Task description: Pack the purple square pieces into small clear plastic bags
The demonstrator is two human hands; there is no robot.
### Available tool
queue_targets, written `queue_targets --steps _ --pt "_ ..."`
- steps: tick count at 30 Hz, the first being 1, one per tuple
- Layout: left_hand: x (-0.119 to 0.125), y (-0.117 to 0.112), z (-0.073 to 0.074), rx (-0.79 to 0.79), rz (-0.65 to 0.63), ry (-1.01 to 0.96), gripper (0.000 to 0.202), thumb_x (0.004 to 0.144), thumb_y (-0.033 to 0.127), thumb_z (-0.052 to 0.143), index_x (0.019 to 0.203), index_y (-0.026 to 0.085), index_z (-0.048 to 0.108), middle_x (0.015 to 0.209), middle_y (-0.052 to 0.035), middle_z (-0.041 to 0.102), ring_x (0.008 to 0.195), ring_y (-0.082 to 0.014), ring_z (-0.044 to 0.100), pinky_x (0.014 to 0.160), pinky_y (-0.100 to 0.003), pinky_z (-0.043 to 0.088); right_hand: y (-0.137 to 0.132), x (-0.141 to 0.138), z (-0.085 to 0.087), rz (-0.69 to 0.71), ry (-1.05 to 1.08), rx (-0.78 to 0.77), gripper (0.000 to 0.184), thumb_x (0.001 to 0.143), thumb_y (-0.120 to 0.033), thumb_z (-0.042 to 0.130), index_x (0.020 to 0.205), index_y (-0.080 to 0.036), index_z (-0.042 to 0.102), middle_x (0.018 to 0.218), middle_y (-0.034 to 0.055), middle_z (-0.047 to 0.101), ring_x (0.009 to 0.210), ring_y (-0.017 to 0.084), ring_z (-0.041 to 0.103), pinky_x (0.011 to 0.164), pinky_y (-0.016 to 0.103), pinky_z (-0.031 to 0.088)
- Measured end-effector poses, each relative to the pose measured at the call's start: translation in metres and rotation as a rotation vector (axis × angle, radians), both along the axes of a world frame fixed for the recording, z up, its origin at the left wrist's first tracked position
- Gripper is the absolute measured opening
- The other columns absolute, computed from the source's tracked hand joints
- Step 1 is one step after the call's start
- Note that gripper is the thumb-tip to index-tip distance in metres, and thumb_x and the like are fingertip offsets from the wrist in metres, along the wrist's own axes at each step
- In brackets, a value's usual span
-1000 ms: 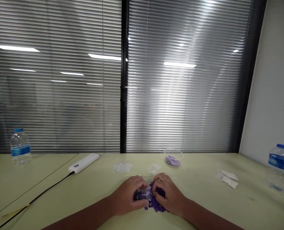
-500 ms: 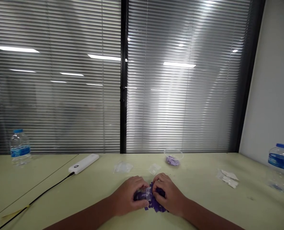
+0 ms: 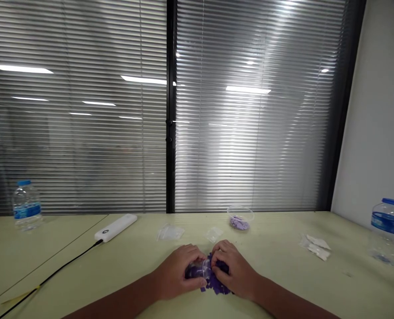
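My left hand point(image 3: 180, 271) is wrapped round a small clear plastic cup point(image 3: 198, 268), which lies tilted on its side with its mouth toward the right. Dark purple bits show inside it. A pile of purple paper-like pieces point(image 3: 216, 284) lies on the table at the cup's mouth. My right hand point(image 3: 232, 271) is at this pile, fingers curled and pinched together close to the cup's rim. Purple pieces show between the thumb and fingers, though exactly what the fingertips grip is partly hidden.
Behind my hands stand a clear bowl point(image 3: 239, 219) with pale purple bits and two clear plastic bags point(image 3: 170, 232). A white power bank point(image 3: 116, 227) with a black cable point(image 3: 68, 262) lies left. Water bottles point(image 3: 27, 208) flank the table; white packets point(image 3: 316, 247) lie right.
The view has shifted very slightly. Both hands, the cup and the purple pile look the same as before.
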State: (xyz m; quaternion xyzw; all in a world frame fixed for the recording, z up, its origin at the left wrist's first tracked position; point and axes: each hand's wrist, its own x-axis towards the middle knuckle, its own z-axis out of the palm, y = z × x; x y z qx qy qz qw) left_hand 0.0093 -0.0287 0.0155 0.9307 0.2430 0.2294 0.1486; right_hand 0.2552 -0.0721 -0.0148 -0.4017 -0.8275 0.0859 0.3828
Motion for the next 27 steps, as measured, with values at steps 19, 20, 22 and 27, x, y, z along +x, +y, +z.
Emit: queue_targets --steps 19,20,22,27 --pt "0.0001 -0.0024 0.0023 0.023 -0.007 -0.005 0.032 0.086 0.042 0.08 0.11 0.026 0.065 0.099 0.0 0.066 0.092 -0.024 0.061 0.085 -0.033 0.044 -0.0003 0.0001 0.0004 0.004 0.006 0.014 0.018 0.083 -0.007 0.067 0.088 -0.024 0.066 0.101 0.003 0.065 0.1 0.023 0.06 0.092 0.038 0.047" --pt "0.0002 -0.002 0.0021 0.026 -0.012 -0.007 0.032 0.086 0.043 0.08 0.109 0.026 0.065 0.099 0.0 0.066 0.092 -0.0238 0.061 0.085 -0.032 0.044 0.0001 0.0002 -0.0002 0.004 0.006 0.014 0.018 0.084 -0.007 0.067 0.088 -0.024 0.066 0.101 0.003 0.065 0.1 0.023 0.06 0.092 0.038 0.047" --pt "0.0004 -0.0012 0.0016 0.028 -0.02 -0.012 0.033 0.086 0.044 0.081 0.108 0.026 0.065 0.098 -0.0001 0.066 0.091 -0.0236 0.061 0.084 -0.032 0.044 0.0012 0.0006 -0.0015 0.005 0.006 0.016 0.017 0.083 -0.007 0.067 0.088 -0.024 0.066 0.101 0.003 0.065 0.1 0.023 0.06 0.092 0.038 0.047" --pt "-0.0001 -0.0009 0.0011 0.029 -0.028 -0.02 0.033 0.086 0.043 0.082 0.108 0.026 0.065 0.098 0.0 0.066 0.09 -0.0229 0.061 0.083 -0.032 0.044 0.0021 0.0012 -0.0024 0.008 0.016 0.017 0.017 0.083 -0.007 0.066 0.088 -0.024 0.066 0.1 0.0026 0.064 0.1 0.023 0.06 0.092 0.037 0.046"
